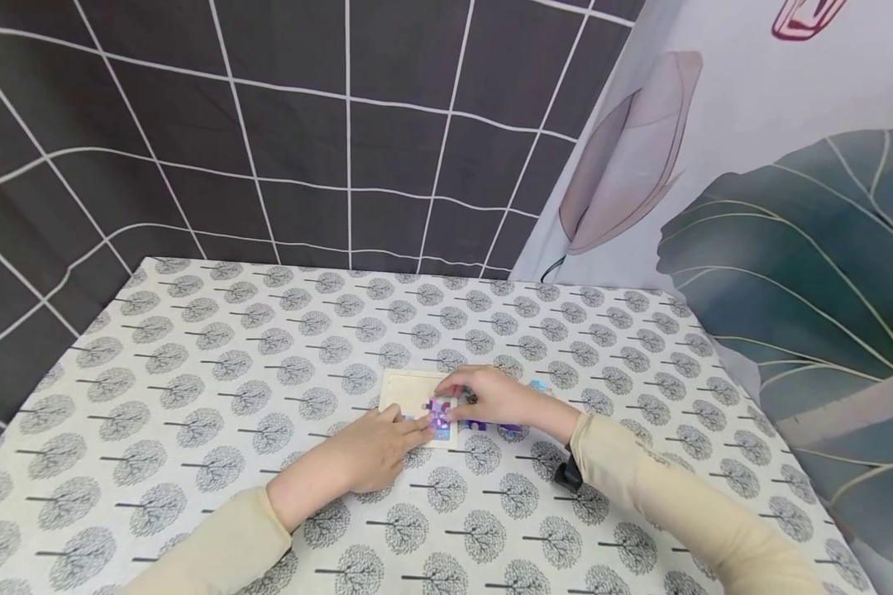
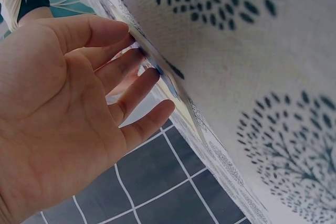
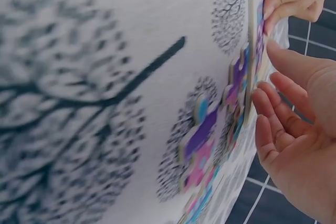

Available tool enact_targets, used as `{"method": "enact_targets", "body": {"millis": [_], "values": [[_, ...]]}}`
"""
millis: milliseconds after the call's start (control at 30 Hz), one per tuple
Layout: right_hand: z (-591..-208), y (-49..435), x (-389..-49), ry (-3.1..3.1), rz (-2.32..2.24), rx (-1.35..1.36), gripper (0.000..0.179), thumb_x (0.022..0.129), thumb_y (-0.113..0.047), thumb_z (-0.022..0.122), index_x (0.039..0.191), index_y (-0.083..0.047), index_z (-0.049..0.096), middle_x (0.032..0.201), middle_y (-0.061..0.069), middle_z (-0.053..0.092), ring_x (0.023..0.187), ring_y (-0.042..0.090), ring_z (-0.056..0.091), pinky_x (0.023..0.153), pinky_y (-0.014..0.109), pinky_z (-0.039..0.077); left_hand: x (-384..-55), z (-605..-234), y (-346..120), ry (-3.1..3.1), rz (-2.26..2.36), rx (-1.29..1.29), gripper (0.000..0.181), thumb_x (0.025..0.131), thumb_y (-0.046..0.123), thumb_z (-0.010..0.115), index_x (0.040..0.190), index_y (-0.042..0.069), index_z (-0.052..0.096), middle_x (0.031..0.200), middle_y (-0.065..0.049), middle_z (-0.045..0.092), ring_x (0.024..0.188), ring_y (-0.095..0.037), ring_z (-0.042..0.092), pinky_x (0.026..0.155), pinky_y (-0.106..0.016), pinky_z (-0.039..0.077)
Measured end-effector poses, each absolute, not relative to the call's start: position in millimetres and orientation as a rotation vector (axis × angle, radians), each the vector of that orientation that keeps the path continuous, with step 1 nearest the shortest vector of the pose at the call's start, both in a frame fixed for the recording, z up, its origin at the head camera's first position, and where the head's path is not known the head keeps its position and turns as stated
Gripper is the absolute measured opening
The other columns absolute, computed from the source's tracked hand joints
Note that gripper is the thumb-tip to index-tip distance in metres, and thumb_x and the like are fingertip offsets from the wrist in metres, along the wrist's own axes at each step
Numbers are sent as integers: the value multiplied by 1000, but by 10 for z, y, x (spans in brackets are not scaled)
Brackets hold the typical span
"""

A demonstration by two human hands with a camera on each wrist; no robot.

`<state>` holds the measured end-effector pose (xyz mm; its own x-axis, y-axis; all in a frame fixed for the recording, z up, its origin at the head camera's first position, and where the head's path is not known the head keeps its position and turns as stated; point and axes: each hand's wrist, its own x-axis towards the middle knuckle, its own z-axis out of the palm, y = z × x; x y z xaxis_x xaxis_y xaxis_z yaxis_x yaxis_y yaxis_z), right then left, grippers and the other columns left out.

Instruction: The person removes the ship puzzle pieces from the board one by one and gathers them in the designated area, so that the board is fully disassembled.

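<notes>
A pale wooden puzzle tray lies on the cloth, its lower right part filled with joined purple, pink and blue jigsaw pieces. My left hand reaches in from the lower left, its loosely bent fingers touching the pieces. In the left wrist view the palm of that hand shows with fingertips at the tray's edge. From the right, my right hand arches over the tray, thumb and fingertips on the joined pieces. The right wrist view shows this hand with thumb and fingers apart.
Loose purple jigsaw pieces lie beside the tray under the right hand, and a blue piece lies farther back. A tree-print cloth covers the table. A dark gridded curtain hangs behind, a leaf-patterned one at the right.
</notes>
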<state>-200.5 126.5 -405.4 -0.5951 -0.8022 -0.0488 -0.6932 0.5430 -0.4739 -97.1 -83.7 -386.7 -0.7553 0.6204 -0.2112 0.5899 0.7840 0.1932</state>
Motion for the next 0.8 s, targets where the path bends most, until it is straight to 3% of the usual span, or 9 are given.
{"method": "enact_targets", "body": {"millis": [167,367,500,600,800], "values": [[-4009,1177,-2013,2498,-589,-1242,39,77,-21,75,112,-8,66,98,-1,65,85,10,58,76,20,50,-985,-3876,-838,2708,170,947,49,93,19,51,141,16,42,149,3,35,107,-18,46,102,-42,42],[-3974,1100,-2070,2462,-644,-1159,38,70,-14,79,105,-3,67,90,1,65,82,12,57,75,21,51,-1004,-3829,-827,2709,162,951,52,91,19,54,141,15,42,148,2,36,102,-16,45,98,-39,44],[-3966,1069,-2094,2439,-648,-1067,38,68,-14,81,102,-5,67,88,-1,65,82,10,58,77,19,50,-985,-3827,-813,2708,165,922,52,91,19,54,141,15,41,149,3,34,121,-24,44,105,-44,39],[-3957,1040,-2097,2427,-643,-1000,36,67,-14,81,99,-6,68,86,-3,65,80,9,58,76,17,50,-947,-3830,-800,2699,179,882,52,92,18,53,142,15,40,150,3,32,133,-32,36,109,-50,32],[-3929,972,-2101,2404,-622,-911,32,64,-10,82,93,-6,67,80,-3,63,75,9,56,72,16,50,-844,-3813,-807,2694,140,874,48,95,20,46,142,12,40,149,0,35,134,-32,35,111,-46,29]]}}
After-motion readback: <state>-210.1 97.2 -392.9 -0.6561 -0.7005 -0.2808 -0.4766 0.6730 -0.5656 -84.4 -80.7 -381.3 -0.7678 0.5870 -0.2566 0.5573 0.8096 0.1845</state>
